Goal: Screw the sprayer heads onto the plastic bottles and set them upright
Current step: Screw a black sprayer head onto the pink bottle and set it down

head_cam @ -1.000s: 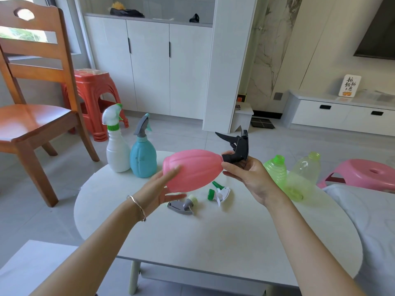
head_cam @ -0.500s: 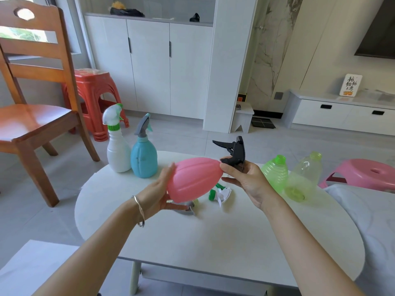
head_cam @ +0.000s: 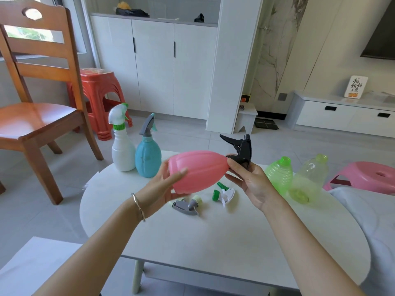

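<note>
A white oval table [head_cam: 213, 242] is standing on a grey tiled floor, with white cabinets [head_cam: 154, 65] behind it and a wooden chair [head_cam: 38, 116] at the left. Above the table, a pink bottle [head_cam: 197, 170] is lying on its side in the air, neck pointing right. The left hand [head_cam: 162, 192] is cupping its base, fingers wrapped around the body. The right hand [head_cam: 250, 182] is gripping a black sprayer head [head_cam: 241, 149] at the bottle's neck. A white bottle [head_cam: 123, 150] and a blue bottle [head_cam: 148, 155] are standing upright at the far left of the table, side by side, each wearing a sprayer. A grey sprayer head [head_cam: 188, 207] and a white and green sprayer head [head_cam: 224, 192] are lying loose on the table below the pink bottle. A green bottle [head_cam: 279, 174] and a pale yellow-green bottle [head_cam: 310, 178] are sitting at the right without heads.
</note>
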Demonstrator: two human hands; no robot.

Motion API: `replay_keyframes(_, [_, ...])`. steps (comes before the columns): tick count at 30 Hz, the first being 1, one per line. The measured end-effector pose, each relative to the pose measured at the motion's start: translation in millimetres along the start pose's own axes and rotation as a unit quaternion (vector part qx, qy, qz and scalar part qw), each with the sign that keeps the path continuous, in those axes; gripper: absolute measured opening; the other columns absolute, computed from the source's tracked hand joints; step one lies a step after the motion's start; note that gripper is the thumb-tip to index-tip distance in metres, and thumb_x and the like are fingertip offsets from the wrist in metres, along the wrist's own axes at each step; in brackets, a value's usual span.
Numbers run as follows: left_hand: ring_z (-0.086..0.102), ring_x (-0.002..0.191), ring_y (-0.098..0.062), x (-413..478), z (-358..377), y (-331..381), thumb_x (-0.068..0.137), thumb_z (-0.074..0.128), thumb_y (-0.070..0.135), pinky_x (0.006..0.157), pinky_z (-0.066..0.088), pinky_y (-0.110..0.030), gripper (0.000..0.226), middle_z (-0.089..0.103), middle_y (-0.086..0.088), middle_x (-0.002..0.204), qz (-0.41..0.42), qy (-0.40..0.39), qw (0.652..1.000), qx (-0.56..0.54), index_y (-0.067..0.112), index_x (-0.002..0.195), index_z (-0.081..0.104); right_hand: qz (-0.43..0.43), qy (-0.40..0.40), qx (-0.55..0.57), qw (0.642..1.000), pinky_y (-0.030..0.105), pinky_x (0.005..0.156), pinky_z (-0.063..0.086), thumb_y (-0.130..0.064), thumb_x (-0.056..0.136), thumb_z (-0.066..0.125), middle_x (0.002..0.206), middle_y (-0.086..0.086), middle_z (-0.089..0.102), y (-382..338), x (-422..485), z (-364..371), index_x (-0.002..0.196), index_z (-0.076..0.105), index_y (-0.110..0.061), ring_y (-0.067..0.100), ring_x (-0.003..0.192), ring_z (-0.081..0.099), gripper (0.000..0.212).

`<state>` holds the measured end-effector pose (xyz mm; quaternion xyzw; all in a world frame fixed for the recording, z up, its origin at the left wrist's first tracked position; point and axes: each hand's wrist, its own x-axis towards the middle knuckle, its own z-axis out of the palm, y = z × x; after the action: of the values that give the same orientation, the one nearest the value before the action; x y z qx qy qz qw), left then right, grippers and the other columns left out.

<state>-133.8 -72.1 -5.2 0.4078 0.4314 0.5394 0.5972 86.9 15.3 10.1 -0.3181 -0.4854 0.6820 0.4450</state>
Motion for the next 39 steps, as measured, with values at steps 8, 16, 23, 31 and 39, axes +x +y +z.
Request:
replay_keyframes(8, [0.07, 0.093, -0.02, -9.1, 1.9, -5.9, 0.05, 0.081, 0.049, 0.066, 0.059, -0.037, 0.066, 0.057, -0.006, 0.12, 0.054, 0.093, 0.993, 0.043, 0.037, 0.11, 0.054, -0.029, 0.009, 0.013, 0.999, 0.019, 0.083, 0.054, -0.015, 0.072, 0.07, 0.086, -0.005, 0.075, 6.9, 0.0, 17.7, 0.092, 0.07, -0.015, 0.006, 0.085, 0.069, 0.019])
replay_keyframes(16, [0.069, 0.095, -0.02, -27.4, -19.7, 1.7, 0.044, 0.083, 0.057, 0.063, 0.059, -0.036, 0.069, 0.058, -0.002, 0.118, 0.063, 0.123, 0.988, 0.063, 0.044, 0.105, 0.054, -0.019, 0.015, -0.003, 1.0, 0.024, 0.084, 0.055, -0.023, 0.063, 0.076, 0.09, -0.004, 0.075, 18.8, -2.7, 49.2, 0.09, 0.072, -0.016, 0.011, 0.093, 0.067, 0.028])
replay_keyframes(23, [0.07, 0.083, -0.035, -47.7, -50.4, 6.9, 0.062, 0.071, 0.062, 0.057, 0.059, -0.035, 0.066, 0.074, -0.015, 0.093, -0.069, 0.108, 0.978, -0.167, 0.025, 0.115, 0.055, -0.026, -0.137, -0.198, 0.97, 0.021, 0.096, 0.043, -0.041, 0.064, 0.079, 0.126, -0.011, 0.061, 38.6, -9.9, 92.0, 0.125, 0.051, -0.035, -0.001, 0.118, 0.054, 0.067])
replay_keyframes(31, [0.069, 0.095, -0.023, -53.4, -77.4, 6.4, 0.08, 0.046, 0.064, 0.075, 0.059, -0.033, 0.05, 0.071, -0.006, 0.107, -0.008, 0.187, 0.982, -0.012, 0.031, 0.117, 0.056, -0.044, -0.153, -0.191, 0.969, 0.015, 0.079, 0.051, -0.028, 0.066, 0.083, 0.13, -0.008, 0.054, 77.9, -0.9, 143.4, 0.132, 0.036, -0.031, -0.004, 0.107, 0.059, 0.081])
replay_keyframes(39, [0.055, 0.109, 0.004, -59.7, -131.3, 21.2, 0.073, 0.059, 0.068, 0.077, 0.05, -0.014, 0.061, 0.057, 0.023, 0.122, 0.182, 0.24, 0.919, 0.253, 0.043, 0.128, 0.05, -0.091, -0.152, -0.292, 0.94, 0.013, 0.089, 0.047, -0.035, 0.072, 0.078, 0.137, -0.014, 0.045, 100.1, 41.7, 193.8, 0.139, 0.021, -0.048, 0.004, 0.118, 0.053, 0.088])
